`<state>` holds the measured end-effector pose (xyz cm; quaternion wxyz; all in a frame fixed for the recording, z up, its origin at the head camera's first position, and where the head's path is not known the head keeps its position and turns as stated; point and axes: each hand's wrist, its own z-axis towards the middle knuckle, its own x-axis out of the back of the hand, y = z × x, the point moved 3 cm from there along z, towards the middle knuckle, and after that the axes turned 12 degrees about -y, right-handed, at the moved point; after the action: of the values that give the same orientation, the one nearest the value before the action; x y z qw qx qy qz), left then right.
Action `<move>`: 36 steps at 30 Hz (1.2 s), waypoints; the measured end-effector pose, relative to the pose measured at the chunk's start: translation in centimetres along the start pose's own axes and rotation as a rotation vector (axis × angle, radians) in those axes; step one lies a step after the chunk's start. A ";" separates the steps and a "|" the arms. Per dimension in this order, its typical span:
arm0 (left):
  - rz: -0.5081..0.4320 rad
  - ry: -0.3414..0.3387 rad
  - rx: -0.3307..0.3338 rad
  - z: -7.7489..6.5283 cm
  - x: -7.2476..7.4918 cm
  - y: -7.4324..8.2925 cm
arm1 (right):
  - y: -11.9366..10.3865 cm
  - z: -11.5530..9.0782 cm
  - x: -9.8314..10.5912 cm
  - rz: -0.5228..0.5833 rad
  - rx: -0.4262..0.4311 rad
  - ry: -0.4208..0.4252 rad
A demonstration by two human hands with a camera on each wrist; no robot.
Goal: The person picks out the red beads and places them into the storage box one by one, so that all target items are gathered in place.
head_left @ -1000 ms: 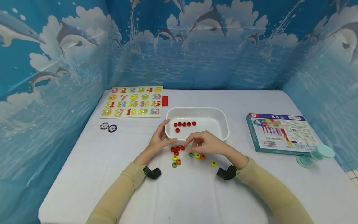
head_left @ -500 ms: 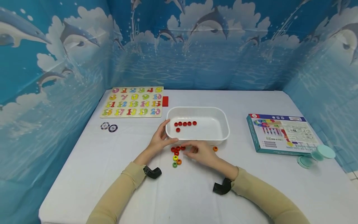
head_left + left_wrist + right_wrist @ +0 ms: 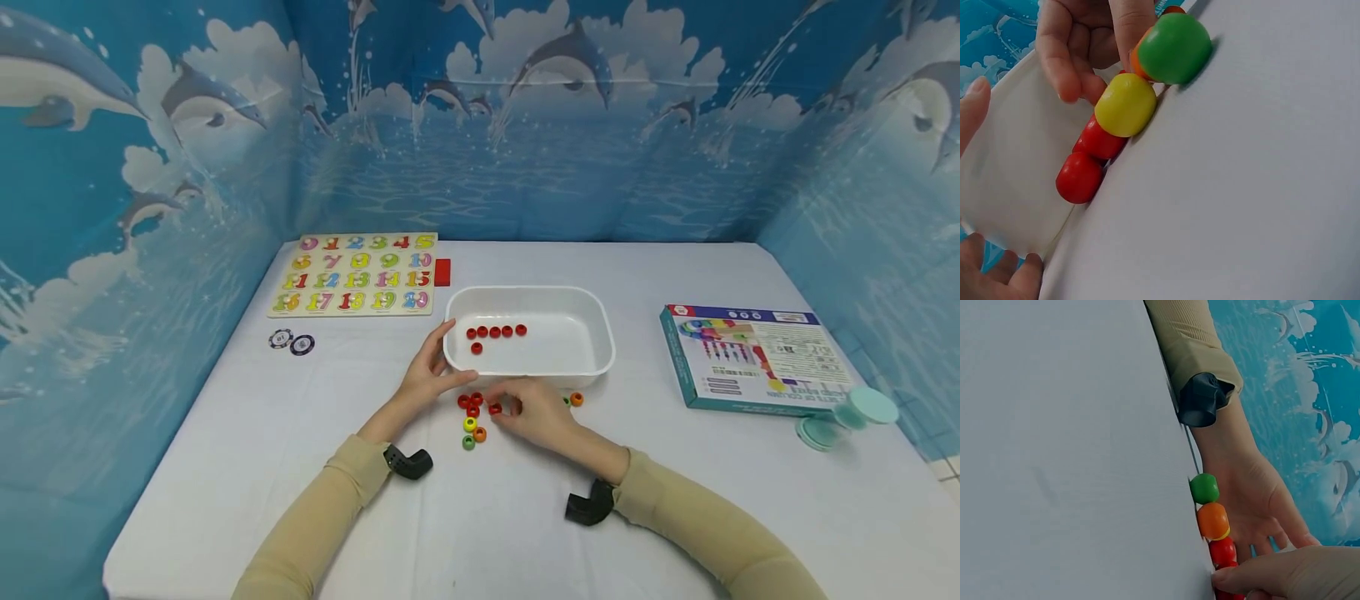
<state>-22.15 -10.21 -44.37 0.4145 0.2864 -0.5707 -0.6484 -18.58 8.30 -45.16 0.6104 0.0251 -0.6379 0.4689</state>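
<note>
My left hand (image 3: 423, 379) rests at the left front corner of a white tray (image 3: 562, 346), thumb along its front and fingers against its left side. Between thumb and forefinger, my right hand (image 3: 536, 414) pinches a red bead (image 3: 495, 409) close in front of the tray. Several red beads (image 3: 472, 411) lie bunched to its left, with a yellow bead (image 3: 470, 424), an orange bead (image 3: 480, 434) and a green bead (image 3: 468, 442) nearer me. Inside the tray, several red beads (image 3: 495, 332) form a row, with one more below it.
Right of my right hand sit another orange bead (image 3: 577, 399) and a partly covered green one. A number board (image 3: 352, 275) and two poker chips (image 3: 302, 344) lie at left. A flat box (image 3: 757, 358) and pale green discs (image 3: 873, 404) lie at right.
My right hand has come slightly toward me, drawing a red bead away from the tray. Loose beads beside it shifted, the orange one rightward; others are now covered. My left hand stays put.
</note>
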 end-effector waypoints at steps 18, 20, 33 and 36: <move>0.018 -0.005 0.010 0.0 0.1 -0.2 | -4.0 0.3 7.6 0.079 0.137 -0.173; 0.018 -0.005 0.010 0.1 0.1 -0.4 | -4.4 1.4 9.5 0.090 0.198 -0.139; -0.003 0.010 0.003 0.5 0.6 -2.9 | -0.6 10.3 12.9 0.308 0.114 -0.260; 0.008 0.016 0.025 0.4 0.6 -2.7 | 1.0 11.8 11.9 0.390 0.033 -0.304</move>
<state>-23.42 -10.53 -46.89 0.4181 0.2945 -0.5767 -0.6371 -31.15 7.84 -34.02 0.4051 -0.0184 -0.7075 0.5788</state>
